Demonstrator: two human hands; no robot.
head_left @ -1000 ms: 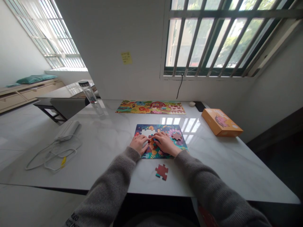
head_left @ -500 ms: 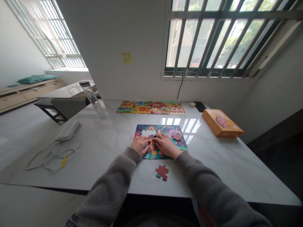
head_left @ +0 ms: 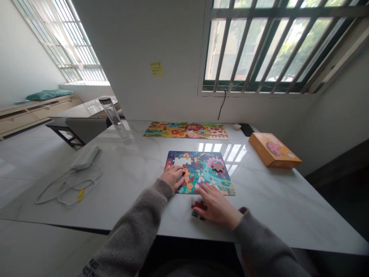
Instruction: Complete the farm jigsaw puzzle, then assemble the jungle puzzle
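A colourful jigsaw puzzle lies on the table, with a white gap near its upper left. My left hand rests on the puzzle's left part, fingers spread and holding nothing visible. A reddish-brown loose piece lies on top of the puzzle's right side. Below the puzzle's front edge, my right hand is over another reddish-brown piece, partly covering it, with thumb and fingers apart around it.
A long farm-picture puzzle lies at the back. An orange box, a black phone and a small white object are at right. A glass bottle and a white device with a cable are at left.
My right hand has moved off the puzzle, down and to the right, to the loose piece in front. The left hand stays on the puzzle. The view has shifted slightly.
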